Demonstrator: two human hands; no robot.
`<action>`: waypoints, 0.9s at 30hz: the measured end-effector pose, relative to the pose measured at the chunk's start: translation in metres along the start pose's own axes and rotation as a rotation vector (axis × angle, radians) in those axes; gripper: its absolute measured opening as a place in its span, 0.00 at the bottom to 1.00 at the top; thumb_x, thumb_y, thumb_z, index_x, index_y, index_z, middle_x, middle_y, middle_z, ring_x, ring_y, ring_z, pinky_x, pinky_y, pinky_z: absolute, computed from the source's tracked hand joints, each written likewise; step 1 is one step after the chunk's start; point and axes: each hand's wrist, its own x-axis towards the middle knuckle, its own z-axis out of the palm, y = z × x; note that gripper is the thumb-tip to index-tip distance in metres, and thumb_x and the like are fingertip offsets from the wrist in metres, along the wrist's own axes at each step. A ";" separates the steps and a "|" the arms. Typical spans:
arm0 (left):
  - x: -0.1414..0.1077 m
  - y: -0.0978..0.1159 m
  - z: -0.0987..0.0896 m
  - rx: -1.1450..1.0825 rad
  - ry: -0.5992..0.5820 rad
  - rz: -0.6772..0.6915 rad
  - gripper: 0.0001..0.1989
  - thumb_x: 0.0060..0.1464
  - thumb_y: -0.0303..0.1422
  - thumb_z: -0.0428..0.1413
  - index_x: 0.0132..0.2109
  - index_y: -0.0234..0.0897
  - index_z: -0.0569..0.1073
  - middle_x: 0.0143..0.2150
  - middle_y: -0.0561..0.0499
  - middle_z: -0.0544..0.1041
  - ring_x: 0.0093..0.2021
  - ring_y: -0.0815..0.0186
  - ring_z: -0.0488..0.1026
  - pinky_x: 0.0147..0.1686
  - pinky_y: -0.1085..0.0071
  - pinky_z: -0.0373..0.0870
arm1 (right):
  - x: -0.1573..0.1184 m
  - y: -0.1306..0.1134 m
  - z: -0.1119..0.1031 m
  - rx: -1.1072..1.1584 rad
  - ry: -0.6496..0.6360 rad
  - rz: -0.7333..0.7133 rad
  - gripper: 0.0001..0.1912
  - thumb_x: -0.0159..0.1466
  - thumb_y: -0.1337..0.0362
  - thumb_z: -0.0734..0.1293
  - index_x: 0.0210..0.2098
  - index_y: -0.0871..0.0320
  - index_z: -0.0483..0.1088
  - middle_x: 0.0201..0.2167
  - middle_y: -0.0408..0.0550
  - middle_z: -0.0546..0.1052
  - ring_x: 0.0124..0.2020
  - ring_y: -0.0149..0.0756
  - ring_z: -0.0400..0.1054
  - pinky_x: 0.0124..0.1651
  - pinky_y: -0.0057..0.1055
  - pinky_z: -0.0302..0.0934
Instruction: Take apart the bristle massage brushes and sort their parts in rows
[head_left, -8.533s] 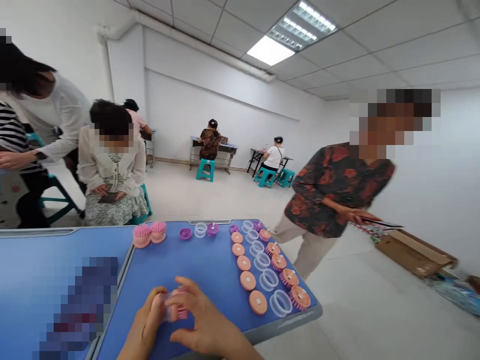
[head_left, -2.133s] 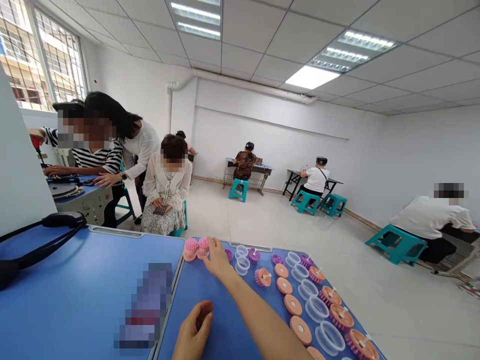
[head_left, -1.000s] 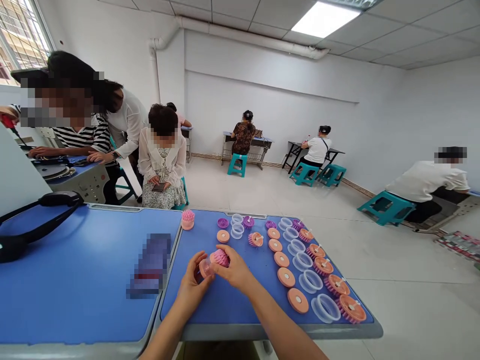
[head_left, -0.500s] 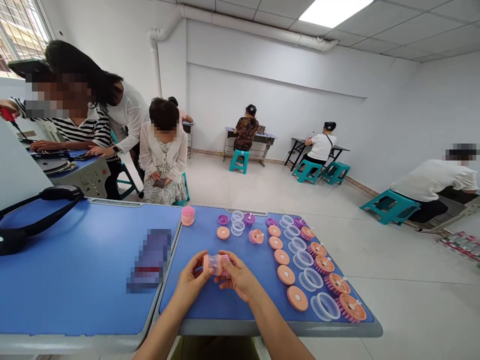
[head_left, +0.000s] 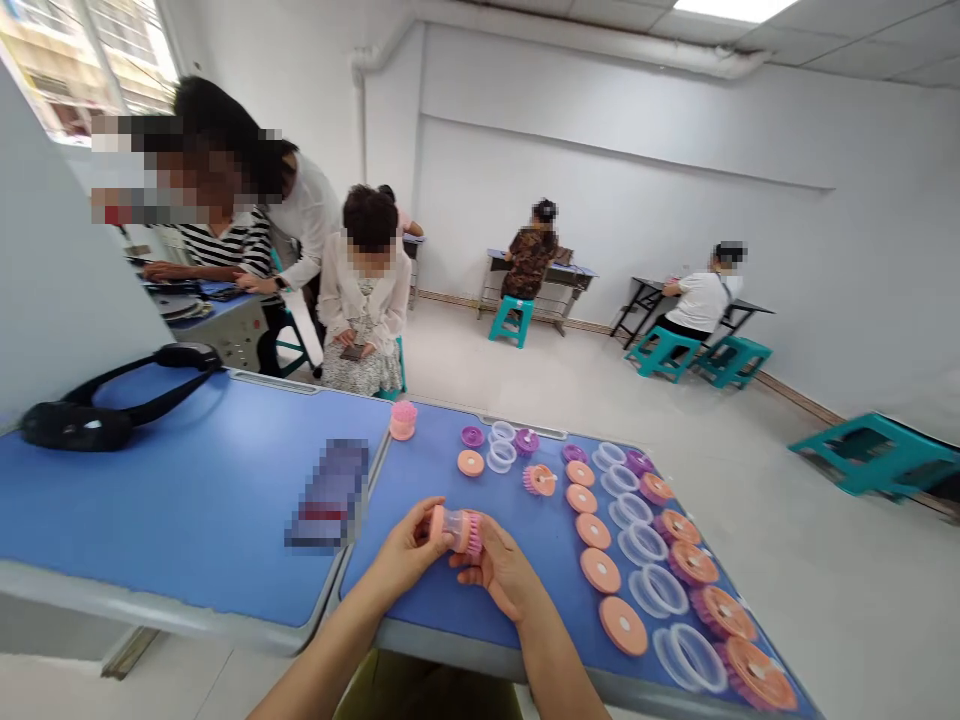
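Over the near part of the blue table, both hands grip one small round scrubbing brush (head_left: 454, 527), held sideways. Its peach cap is in the fingers of my left hand (head_left: 411, 552), and a clear ring forms its middle. Around the pink bristled end curl the fingers of my right hand (head_left: 504, 568). Beyond the hands lie a loose peach cap (head_left: 470, 462), clear rings (head_left: 501, 456) and a peach bristle head (head_left: 540, 480). To the right run rows of several peach caps (head_left: 600, 570), clear rings (head_left: 658, 590) and upturned bristle heads (head_left: 724, 612).
A pink brush (head_left: 403, 421) stands at the table's back edge. On the adjoining left table (head_left: 225, 480) lie a black headset-like band (head_left: 90, 424) and a blurred flat packet (head_left: 330, 490). Several people sit or stand beyond, with teal stools (head_left: 511, 320) on the floor.
The camera view has turned, shifting the scene sideways. My right hand has shifted on the bristled end, uncovering more pink bristles; my left still holds the cap end.
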 end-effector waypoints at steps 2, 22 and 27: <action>-0.003 -0.001 0.001 0.026 -0.006 0.006 0.27 0.45 0.32 0.56 0.54 0.35 0.62 0.42 0.48 0.72 0.41 0.63 0.71 0.42 0.68 0.68 | -0.001 0.002 -0.001 -0.012 0.006 -0.001 0.26 0.50 0.46 0.68 0.41 0.56 0.64 0.26 0.42 0.74 0.24 0.31 0.69 0.24 0.26 0.62; -0.013 0.014 0.002 0.507 0.005 0.058 0.13 0.54 0.38 0.46 0.43 0.36 0.65 0.33 0.53 0.70 0.32 0.67 0.65 0.32 0.73 0.60 | -0.007 0.006 0.004 -0.244 0.062 -0.074 0.25 0.48 0.46 0.69 0.37 0.58 0.67 0.21 0.40 0.69 0.20 0.30 0.64 0.21 0.27 0.58; -0.014 0.011 0.002 0.582 0.010 0.055 0.13 0.55 0.39 0.45 0.43 0.36 0.63 0.34 0.52 0.71 0.32 0.65 0.66 0.31 0.73 0.60 | -0.008 0.006 0.005 -0.248 0.057 -0.070 0.26 0.49 0.46 0.68 0.38 0.58 0.67 0.21 0.40 0.69 0.20 0.30 0.64 0.22 0.28 0.59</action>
